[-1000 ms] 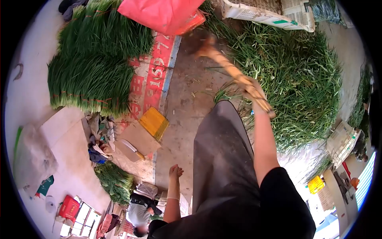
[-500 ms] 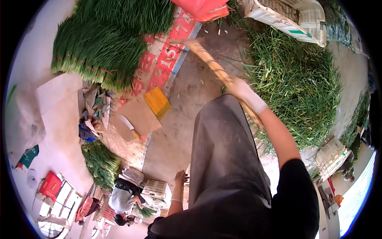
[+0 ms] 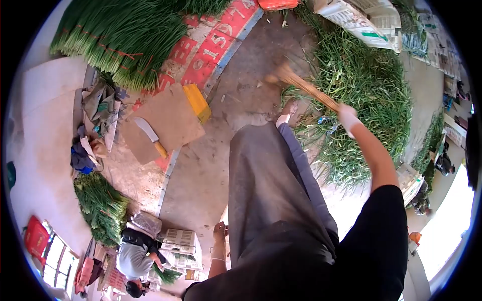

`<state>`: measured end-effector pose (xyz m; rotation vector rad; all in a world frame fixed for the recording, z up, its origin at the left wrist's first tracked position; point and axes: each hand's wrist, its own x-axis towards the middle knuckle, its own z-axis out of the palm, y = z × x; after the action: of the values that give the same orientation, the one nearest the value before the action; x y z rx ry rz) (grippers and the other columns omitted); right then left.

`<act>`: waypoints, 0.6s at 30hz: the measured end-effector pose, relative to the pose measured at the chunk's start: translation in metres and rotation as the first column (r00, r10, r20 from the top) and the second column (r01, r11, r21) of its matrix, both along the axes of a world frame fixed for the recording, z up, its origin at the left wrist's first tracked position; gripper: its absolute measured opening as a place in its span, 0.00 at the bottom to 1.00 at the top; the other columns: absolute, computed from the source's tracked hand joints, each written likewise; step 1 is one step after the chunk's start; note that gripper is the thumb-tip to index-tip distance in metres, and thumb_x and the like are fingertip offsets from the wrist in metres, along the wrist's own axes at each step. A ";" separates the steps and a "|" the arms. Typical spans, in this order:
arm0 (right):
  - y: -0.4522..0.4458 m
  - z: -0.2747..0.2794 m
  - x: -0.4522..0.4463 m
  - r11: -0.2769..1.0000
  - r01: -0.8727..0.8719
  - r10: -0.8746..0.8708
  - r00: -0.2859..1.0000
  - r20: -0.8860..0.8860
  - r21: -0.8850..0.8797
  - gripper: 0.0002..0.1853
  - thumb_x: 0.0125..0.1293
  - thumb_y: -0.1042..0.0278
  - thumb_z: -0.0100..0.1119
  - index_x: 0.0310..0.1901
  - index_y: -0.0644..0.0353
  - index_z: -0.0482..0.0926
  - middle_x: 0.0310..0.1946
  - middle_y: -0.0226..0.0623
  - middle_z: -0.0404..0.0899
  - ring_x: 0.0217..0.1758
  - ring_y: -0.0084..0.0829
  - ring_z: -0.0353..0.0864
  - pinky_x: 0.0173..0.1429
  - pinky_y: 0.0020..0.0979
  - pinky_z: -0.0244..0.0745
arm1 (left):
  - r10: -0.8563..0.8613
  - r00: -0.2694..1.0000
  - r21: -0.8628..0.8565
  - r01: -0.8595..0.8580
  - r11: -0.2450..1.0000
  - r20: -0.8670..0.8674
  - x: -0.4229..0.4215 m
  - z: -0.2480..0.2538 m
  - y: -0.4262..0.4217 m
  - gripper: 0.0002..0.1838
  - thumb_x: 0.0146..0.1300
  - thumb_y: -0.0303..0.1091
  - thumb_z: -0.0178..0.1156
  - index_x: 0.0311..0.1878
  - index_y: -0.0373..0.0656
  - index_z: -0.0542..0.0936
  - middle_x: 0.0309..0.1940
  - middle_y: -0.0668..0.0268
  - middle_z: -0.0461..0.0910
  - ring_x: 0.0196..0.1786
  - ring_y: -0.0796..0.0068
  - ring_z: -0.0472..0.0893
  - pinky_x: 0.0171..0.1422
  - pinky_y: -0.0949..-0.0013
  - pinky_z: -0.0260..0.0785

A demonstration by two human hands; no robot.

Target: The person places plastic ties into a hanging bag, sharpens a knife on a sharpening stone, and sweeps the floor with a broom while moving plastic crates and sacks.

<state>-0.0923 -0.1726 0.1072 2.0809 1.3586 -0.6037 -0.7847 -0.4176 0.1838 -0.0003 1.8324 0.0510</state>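
Gripping a long, tan, stick-like tool [image 3: 312, 91] by its near end in the right hand [image 3: 347, 114], presumably for reach over grey-brown floor [image 3: 251, 55] beside loose green leaves [image 3: 371, 90], and holding the left hand [image 3: 219, 231] low near the dark-grey apron [image 3: 256, 190], too unclear to call open or closed.

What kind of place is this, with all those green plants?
Probably a vegetable sorting or packing room: there are tied bundles of greens, a big heap of loose greens on the floor, and white plastic crates.
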 end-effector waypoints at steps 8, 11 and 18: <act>-0.011 0.159 -0.032 0.791 0.120 0.040 0.968 0.246 -0.600 0.18 0.51 0.65 0.61 0.44 0.60 0.78 0.42 0.43 0.80 0.46 0.38 0.80 0.45 0.33 0.75 | 0.016 1.000 0.057 -0.016 0.998 0.002 -0.036 0.021 -0.043 0.12 0.59 0.27 0.53 0.47 0.39 0.73 0.23 0.67 0.75 0.23 0.79 0.73 0.26 0.79 0.66; 0.001 0.144 -0.069 0.933 0.092 -0.035 0.985 0.169 -0.348 0.22 0.50 0.64 0.60 0.48 0.61 0.73 0.41 0.45 0.79 0.44 0.41 0.80 0.45 0.38 0.74 | 0.021 0.999 0.065 -0.023 0.998 0.032 -0.019 0.028 -0.052 0.13 0.59 0.28 0.54 0.47 0.39 0.72 0.24 0.66 0.75 0.25 0.78 0.73 0.27 0.79 0.66; 0.106 -0.061 -0.219 0.993 0.046 -0.027 0.984 -0.174 0.105 0.15 0.56 0.67 0.52 0.46 0.60 0.73 0.38 0.49 0.79 0.42 0.47 0.79 0.45 0.42 0.74 | 0.071 0.997 0.047 -0.072 0.996 0.025 0.008 0.028 -0.106 0.15 0.58 0.29 0.55 0.49 0.38 0.72 0.27 0.64 0.75 0.28 0.76 0.74 0.31 0.77 0.67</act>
<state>-0.3108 -0.0666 0.0462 2.1864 1.4824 -0.7558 -0.7764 -0.5232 0.2122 -0.0326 1.8069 0.1449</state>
